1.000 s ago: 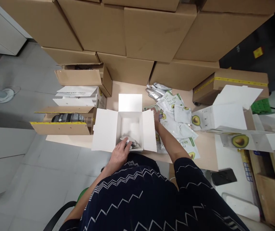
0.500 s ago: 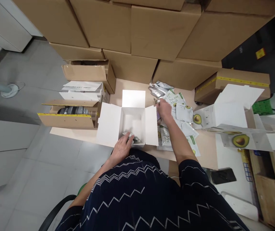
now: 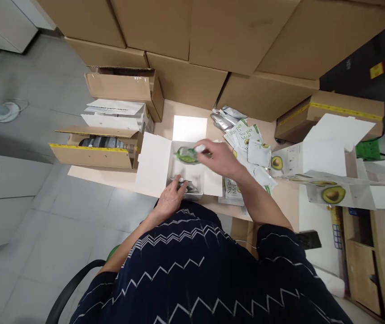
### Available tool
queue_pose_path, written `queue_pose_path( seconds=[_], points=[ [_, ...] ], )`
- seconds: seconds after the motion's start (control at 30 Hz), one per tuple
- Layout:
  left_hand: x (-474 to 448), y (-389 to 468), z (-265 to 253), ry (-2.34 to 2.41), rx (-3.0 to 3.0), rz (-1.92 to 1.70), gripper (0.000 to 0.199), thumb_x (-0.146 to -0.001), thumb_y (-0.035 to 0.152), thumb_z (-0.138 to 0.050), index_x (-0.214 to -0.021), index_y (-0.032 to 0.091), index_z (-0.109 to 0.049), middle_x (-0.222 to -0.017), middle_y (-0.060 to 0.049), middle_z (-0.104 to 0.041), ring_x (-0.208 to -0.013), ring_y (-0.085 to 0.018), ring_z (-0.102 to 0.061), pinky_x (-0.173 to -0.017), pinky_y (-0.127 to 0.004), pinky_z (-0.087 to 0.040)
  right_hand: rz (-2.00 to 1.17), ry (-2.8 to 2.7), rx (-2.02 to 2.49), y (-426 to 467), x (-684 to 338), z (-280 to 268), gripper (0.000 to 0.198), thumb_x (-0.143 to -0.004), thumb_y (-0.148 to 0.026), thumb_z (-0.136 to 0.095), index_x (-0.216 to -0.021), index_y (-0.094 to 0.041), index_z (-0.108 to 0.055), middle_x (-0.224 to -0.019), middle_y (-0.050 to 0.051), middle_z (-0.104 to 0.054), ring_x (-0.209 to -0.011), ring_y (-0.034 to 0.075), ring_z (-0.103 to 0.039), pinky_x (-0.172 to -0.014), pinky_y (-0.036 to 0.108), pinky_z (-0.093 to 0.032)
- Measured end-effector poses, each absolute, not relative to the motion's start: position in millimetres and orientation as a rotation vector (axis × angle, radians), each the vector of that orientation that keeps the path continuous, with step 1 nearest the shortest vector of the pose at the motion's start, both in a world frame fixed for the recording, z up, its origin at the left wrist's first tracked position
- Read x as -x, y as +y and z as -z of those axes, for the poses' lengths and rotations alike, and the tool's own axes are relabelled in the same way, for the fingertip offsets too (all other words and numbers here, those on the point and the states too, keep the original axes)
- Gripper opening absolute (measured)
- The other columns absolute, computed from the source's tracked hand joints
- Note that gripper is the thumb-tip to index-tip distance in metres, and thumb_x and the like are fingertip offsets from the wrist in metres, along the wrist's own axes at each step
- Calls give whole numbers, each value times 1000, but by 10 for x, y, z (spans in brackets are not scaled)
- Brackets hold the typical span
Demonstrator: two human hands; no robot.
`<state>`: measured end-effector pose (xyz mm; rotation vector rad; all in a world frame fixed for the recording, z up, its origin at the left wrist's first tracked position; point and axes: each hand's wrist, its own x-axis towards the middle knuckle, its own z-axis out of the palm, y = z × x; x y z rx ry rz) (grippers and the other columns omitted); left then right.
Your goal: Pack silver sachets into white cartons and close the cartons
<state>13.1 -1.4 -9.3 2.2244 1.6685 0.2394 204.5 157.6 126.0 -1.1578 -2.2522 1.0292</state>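
A white carton (image 3: 152,164) with its flaps folded out stands in front of me. My right hand (image 3: 220,157) pinches a small green pouch (image 3: 186,155), blurred by motion, over the carton's opening. A white cap-like end shows at its fingers. My left hand (image 3: 172,198) reaches over the carton's near left edge with fingers stretched apart. Its fingertips rest at some small packets (image 3: 187,185) inside the near end, partly hidden by the hand. To the right lie flat "Su per Meal" packets (image 3: 246,135) with avocado prints.
Silver pouches (image 3: 224,120) lie behind the packets. At left stand an open brown box (image 3: 91,157) holding dark packs, a white box (image 3: 111,121) and another brown box (image 3: 121,87). White avocado cartons (image 3: 341,193) stand right. Large cardboard boxes (image 3: 185,81) wall off the back.
My right hand has moved left from the packet pile to above the carton, now with the green pouch in it. My left hand stays at the carton's near edge. The view has shifted slightly.
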Motion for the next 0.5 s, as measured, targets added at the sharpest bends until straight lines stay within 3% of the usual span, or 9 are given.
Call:
queue_pose_path(
  seconds=[0.2, 0.5],
  points=[
    [-156, -7, 29, 1674, -2191, -227, 54, -91, 13, -46, -144, 21, -42, -153, -19, -38, -127, -32, -54, -99, -47, -51, -1261, -2788, 1116, 1632, -1618, -748, 15, -88, -15, -53, -94, -15, -67, -92, 9, -71, -81, 18, -60, -69, 27, -38],
    [-161, 23, 22, 1668, -2162, -238, 57, -89, 12, -48, -145, 19, -38, -152, -20, -38, -129, -32, -53, -101, -48, -51, -1470, -2975, 1026, 1605, -1538, -371, 22, -86, -13, -57, -103, -13, -70, -107, 13, -73, -96, 22, -64, -76, 26, -42]
  ],
)
